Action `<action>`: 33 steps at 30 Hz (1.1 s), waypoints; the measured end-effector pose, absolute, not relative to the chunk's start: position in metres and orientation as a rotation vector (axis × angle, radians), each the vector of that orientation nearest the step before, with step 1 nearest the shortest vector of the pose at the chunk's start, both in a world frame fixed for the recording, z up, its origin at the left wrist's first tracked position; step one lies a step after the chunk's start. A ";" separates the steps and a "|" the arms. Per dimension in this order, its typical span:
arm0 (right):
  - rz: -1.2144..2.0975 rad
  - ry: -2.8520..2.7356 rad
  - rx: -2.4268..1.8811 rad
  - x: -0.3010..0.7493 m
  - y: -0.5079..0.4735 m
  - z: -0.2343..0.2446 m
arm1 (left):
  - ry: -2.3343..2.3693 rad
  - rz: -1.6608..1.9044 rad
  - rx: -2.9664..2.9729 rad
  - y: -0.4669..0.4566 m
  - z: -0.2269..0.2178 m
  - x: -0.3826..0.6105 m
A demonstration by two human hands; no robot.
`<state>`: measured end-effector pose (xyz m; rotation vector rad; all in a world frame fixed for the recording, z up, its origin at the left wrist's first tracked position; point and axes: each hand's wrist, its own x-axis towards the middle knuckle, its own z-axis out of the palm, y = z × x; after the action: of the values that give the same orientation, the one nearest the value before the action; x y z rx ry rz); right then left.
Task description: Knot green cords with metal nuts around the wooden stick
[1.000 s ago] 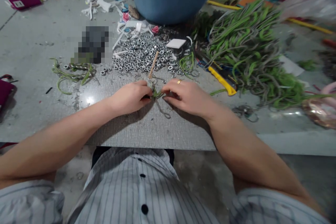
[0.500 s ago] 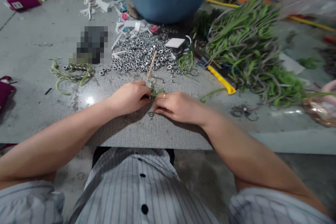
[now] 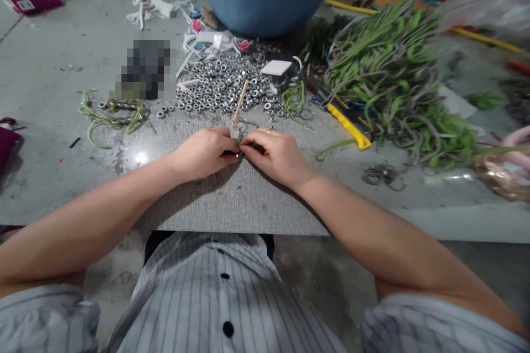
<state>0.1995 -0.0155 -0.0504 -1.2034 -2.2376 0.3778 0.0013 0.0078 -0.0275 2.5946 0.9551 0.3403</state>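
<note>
My left hand [image 3: 205,153] and my right hand [image 3: 278,155] meet over the table, fingertips nearly touching. Both are closed in a pinch on a small piece of green cord [image 3: 239,137], mostly hidden by the fingers. Just beyond the fingertips, a thin wooden stick [image 3: 240,100] leans over a heap of metal nuts [image 3: 215,84]. A wire ring lies at the stick's lower end. Left of the heap lies a green cord strung with nuts [image 3: 118,113]. A small coil of green cord [image 3: 293,100] is on the right.
Behind the nuts stands a blue basin [image 3: 273,3]. A yellow-handled utility knife [image 3: 350,124] lies beside a big pile of green and grey cords [image 3: 389,66]. A dark pixelated object [image 3: 149,66] is at the left. Another person's hand [image 3: 519,140] shows at the right edge.
My right hand has drawn its fingers up into a pinch beside my left fingertips. The green cord tuft and the loose grey end below the hands no longer show. My left hand stays nearly still.
</note>
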 end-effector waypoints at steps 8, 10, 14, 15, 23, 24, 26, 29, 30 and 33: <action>0.349 -2.376 -1.291 0.198 -0.022 -0.042 | 0.952 0.402 2.546 0.010 -0.028 0.000; 0.352 -2.436 -1.333 0.197 -0.024 -0.037 | 0.943 0.409 2.527 0.010 -0.027 0.000; 0.351 -2.481 -1.403 0.196 -0.024 -0.034 | 0.959 0.392 2.514 0.010 -0.026 0.001; 0.349 -2.469 -1.410 0.195 -0.024 -0.034 | 0.973 0.383 2.518 0.010 -0.026 0.001; 0.276 -2.444 -1.408 0.194 -0.024 -0.039 | 1.026 0.312 2.562 0.008 -0.026 0.005; 0.281 -2.450 -1.400 0.194 -0.024 -0.039 | 1.032 0.307 2.559 0.008 -0.025 0.005; 0.315 -2.453 -1.373 0.195 -0.024 -0.039 | 1.046 0.308 2.542 0.009 -0.024 0.005; 0.376 -2.435 -1.340 0.197 -0.024 -0.038 | 1.061 0.349 2.463 0.011 -0.023 0.004; 0.384 -2.427 -1.342 0.197 -0.024 -0.038 | 1.064 0.361 2.435 0.011 -0.022 0.003; 0.376 -2.408 -1.368 0.197 -0.023 -0.039 | 1.068 0.379 2.418 0.012 -0.022 0.002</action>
<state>0.1965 -0.0233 -0.0389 -1.3680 -2.4085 0.3763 0.0023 0.0125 -0.0221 2.4185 1.0682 0.3794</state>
